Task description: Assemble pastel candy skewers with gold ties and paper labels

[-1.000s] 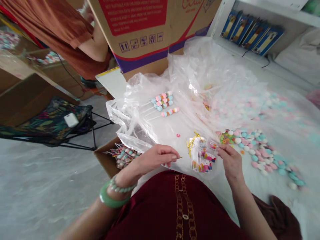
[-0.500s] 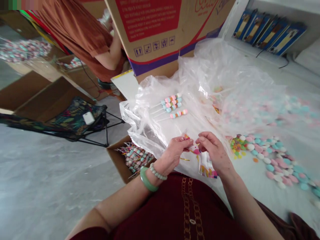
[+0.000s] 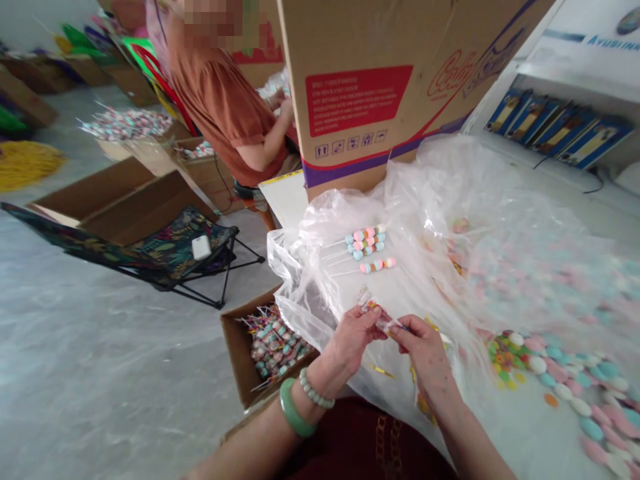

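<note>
Between my two hands is a clear plastic wrapper (image 3: 384,321) with coloured print; whether anything lies inside it, I cannot tell. My left hand (image 3: 349,339) pinches it on one side, and some of the film sticks up past the fingers. My right hand (image 3: 424,350) has its fingers closed on the opposite end. Beyond them, several candy skewers (image 3: 369,241) in pink, blue and white lie on a plastic sheet (image 3: 320,213), with a single skewer (image 3: 378,265) nearest my hands. Yellow twist ties (image 3: 383,371) rest below, and more printed wrappers are partly hidden under my right hand.
Loose pastel candies (image 3: 565,373) and small fruit-coloured rings (image 3: 505,357) spread over the right side. A carton (image 3: 231,353) of wrapped skewers stands low at left, near a folding chair (image 3: 175,257). A large cardboard box (image 3: 360,153) rises behind. Another person (image 3: 225,107) sits beyond it.
The wrapper now stretches between my hands, and my right fingers have closed onto its end. My view has shifted up and left, showing more of the room.
</note>
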`<act>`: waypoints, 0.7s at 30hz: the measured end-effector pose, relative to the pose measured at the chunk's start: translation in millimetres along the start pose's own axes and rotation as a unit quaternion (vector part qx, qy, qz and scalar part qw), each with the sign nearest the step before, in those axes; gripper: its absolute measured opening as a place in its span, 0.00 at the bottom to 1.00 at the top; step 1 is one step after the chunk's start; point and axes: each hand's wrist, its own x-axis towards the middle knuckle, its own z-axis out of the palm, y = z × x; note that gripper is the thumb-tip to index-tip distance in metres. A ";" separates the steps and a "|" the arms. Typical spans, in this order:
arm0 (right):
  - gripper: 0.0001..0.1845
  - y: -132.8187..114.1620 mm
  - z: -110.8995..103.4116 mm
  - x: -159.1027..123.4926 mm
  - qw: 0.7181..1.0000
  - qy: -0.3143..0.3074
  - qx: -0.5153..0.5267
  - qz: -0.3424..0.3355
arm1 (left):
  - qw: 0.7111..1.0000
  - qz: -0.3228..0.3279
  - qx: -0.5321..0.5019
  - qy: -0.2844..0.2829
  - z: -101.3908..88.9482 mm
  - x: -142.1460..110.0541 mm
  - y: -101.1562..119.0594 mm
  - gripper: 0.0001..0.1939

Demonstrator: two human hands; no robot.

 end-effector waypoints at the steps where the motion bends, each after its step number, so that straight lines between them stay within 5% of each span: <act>1: 0.10 -1.7 2.5 3.9 1.000 -0.021 0.007 0.000 | 1.000 -0.003 -0.010 0.018 -7.2 1.9 3.8 0.10; 4: 0.11 -7.9 14.0 22.4 0.997 -0.071 0.014 -0.017 | 0.994 0.001 -0.053 0.098 -31.2 8.2 18.8 0.09; 7: 0.12 -15.3 37.3 50.5 0.992 -0.067 -0.102 -0.040 | 0.981 0.017 -0.092 0.172 -51.9 11.9 36.8 0.07; 10: 0.15 -25.2 72.4 79.4 0.933 -0.082 -0.341 -0.085 | 0.968 0.019 -0.134 0.211 -63.2 12.2 51.6 0.06; 14: 0.15 -37.4 106.3 102.5 0.901 -0.053 -0.421 -0.094 | 0.955 0.002 -0.193 0.225 -69.1 10.8 61.1 0.06; 17: 0.14 -34.1 100.7 94.9 0.882 -0.041 -0.462 -0.083 | 0.948 -0.013 -0.220 0.230 -73.6 10.0 63.0 0.05; 21: 0.15 -9.2 55.8 56.3 0.859 -0.026 -0.495 -0.125 | 0.952 -0.046 -0.219 0.211 -77.5 11.4 60.9 0.05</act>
